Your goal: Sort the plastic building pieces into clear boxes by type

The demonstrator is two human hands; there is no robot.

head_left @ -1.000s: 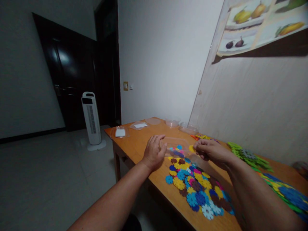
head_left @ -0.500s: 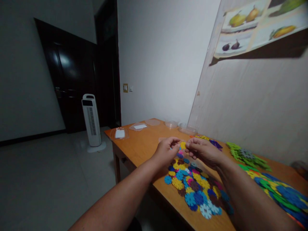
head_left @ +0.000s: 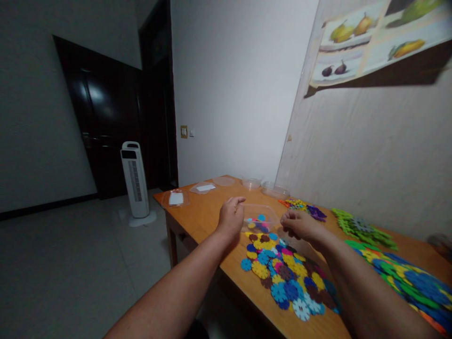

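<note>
Wooden table (head_left: 203,207): left hand (head_left: 231,217) at clear box (head_left: 261,209), discs (head_left: 260,225) inside; right hand (head_left: 298,224) opposite; cannot tell either grip.

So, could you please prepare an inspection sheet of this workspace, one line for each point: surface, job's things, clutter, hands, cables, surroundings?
Surface: wooden table, set against the wall.
Job's things: clear plastic box with some coloured discs inside; a larger disc pile lies in front of it.
Clutter: two lids with white paper, a round lid, a clear bowl, light-green pieces.
Hands: left hand at the box's left rim, grip unclear; right hand near its right end, fingers curled, no piece visible.
Cables: nothing seen.
Surroundings: white tower appliance, dark door, fruit poster.
</note>
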